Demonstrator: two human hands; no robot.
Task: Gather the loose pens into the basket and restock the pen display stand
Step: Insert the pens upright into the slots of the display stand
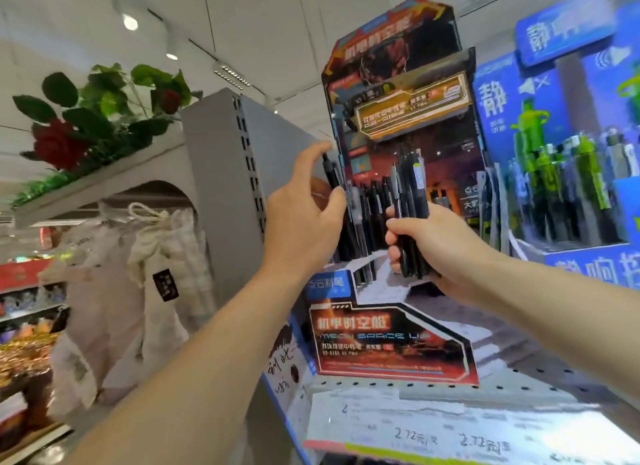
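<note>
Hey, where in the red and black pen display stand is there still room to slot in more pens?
The pale front steps of the red and black pen display stand, below the right hand and its bundle of black pens, look bare. The back rows of standing black pens by the left hand, which pinches a single black pen, are crowded.
</note>
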